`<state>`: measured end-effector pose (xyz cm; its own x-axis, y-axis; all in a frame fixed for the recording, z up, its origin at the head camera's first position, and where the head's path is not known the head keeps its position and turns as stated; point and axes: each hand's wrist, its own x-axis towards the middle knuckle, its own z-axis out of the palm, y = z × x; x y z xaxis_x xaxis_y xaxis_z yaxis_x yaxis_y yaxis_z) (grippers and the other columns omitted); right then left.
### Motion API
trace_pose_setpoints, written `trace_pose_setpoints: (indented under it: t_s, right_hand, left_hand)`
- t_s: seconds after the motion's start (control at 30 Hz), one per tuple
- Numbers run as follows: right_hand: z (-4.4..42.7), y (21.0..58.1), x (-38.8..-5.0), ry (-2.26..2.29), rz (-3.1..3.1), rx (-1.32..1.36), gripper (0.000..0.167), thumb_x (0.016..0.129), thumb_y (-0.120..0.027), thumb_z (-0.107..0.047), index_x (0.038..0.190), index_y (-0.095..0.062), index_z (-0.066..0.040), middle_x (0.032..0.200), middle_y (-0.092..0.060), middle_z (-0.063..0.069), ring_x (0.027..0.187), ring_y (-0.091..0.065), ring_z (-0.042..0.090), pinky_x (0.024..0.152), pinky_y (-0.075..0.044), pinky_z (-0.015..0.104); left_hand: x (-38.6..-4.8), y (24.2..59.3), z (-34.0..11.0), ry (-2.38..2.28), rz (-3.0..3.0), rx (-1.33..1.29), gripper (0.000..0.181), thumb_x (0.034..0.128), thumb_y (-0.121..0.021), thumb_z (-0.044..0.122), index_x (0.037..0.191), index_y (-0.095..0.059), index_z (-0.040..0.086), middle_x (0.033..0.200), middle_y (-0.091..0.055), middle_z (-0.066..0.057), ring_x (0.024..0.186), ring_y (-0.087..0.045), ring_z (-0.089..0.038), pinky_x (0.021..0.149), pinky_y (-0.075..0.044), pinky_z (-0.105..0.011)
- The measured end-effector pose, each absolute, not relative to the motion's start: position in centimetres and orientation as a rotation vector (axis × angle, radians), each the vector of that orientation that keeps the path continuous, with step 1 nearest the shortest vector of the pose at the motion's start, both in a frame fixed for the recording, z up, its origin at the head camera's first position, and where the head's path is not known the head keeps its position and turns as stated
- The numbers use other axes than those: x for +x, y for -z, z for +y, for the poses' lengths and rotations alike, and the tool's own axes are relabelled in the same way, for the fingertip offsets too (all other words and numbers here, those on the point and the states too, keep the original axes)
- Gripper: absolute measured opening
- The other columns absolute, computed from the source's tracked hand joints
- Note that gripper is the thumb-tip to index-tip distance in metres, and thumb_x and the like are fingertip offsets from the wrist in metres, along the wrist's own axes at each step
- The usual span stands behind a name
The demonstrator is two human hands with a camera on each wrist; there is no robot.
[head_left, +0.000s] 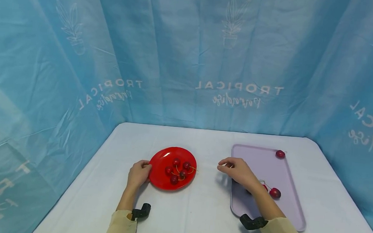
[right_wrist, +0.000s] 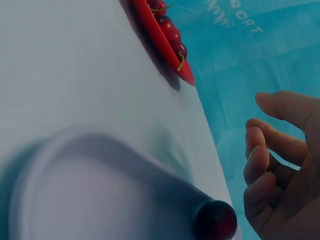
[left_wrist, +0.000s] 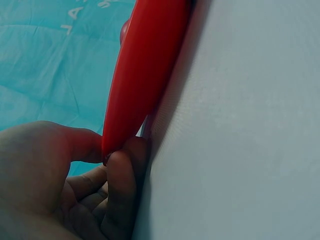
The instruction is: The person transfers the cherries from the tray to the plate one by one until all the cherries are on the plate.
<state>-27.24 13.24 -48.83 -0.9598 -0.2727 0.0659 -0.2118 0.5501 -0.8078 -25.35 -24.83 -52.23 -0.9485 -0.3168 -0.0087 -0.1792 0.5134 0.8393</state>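
A red plate (head_left: 159, 181) holds several dark red cherries (head_left: 174, 179) with stems. My left hand (head_left: 139, 174) pinches the plate's left rim between thumb and fingers; the left wrist view shows the rim (left_wrist: 112, 135) in that pinch. Over the left side of a lilac tray (head_left: 284, 210), my right hand (head_left: 239, 170) hovers with fingers loosely bent and nothing between them. The right wrist view shows a gap between thumb and fingertips (right_wrist: 256, 131). Cherries lie on the tray, one (head_left: 275, 193) near the right forearm, another (head_left: 280, 154) at the far right corner; the forearm partly hides others.
The white table (head_left: 172, 224) carries the plate at left and the tray at right, with white cloth between them. Blue printed curtains (head_left: 174, 105) stand behind the table and along both sides. A black wrist camera sits on each wrist.
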Motion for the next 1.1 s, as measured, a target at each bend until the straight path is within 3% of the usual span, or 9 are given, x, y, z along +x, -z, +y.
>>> trace_pose_setpoints:
  t_s: [0.17,0.5,0.7,1.1]
  right_hand:
    - [14.6,48.5,-26.8,1.393,2.688,-0.422,0.034,0.086,-0.071,-0.034,0.109,-0.071,-0.009,0.084,-0.06,0.002,0.074,-0.053,0.021,0.059,-0.046,0.034]
    - [17.6,47.8,-26.9,1.354,2.688,-0.413,0.036,0.087,-0.069,-0.037,0.113,-0.069,-0.011,0.087,-0.061,0.004,0.077,-0.054,0.023,0.062,-0.049,0.036]
    - [19.1,47.8,-27.0,1.294,2.748,-0.384,0.044,0.087,-0.069,-0.039,0.119,-0.065,-0.009,0.084,-0.059,0.005,0.07,-0.053,0.022,0.059,-0.047,0.035]
    - [21.7,48.8,-26.8,1.178,2.81,-0.35,0.043,0.086,-0.07,-0.036,0.116,-0.067,-0.005,0.079,-0.059,0.004,0.068,-0.051,0.021,0.055,-0.045,0.032]
  left_hand:
    - [-25.4,52.4,-24.9,1.407,-2.608,0.42,0.032,0.0914,-0.052,0.017,0.115,-0.063,-0.003,0.09,-0.065,-0.012,0.053,-0.058,-0.017,0.049,-0.052,-0.028]
    - [-25.3,52.2,-24.8,1.421,-2.606,0.439,0.033,0.0913,-0.052,0.019,0.115,-0.064,-0.001,0.093,-0.065,-0.012,0.058,-0.059,-0.017,0.049,-0.051,-0.025]
    - [-25.5,52.1,-25.0,1.407,-2.61,0.43,0.033,0.091,-0.052,0.019,0.116,-0.063,0.0,0.094,-0.065,-0.013,0.056,-0.058,-0.017,0.05,-0.052,-0.028]
    - [-25.5,52.4,-25.1,1.38,-2.617,0.43,0.033,0.0911,-0.051,0.019,0.115,-0.064,0.0,0.092,-0.066,-0.013,0.051,-0.058,-0.017,0.049,-0.052,-0.028]
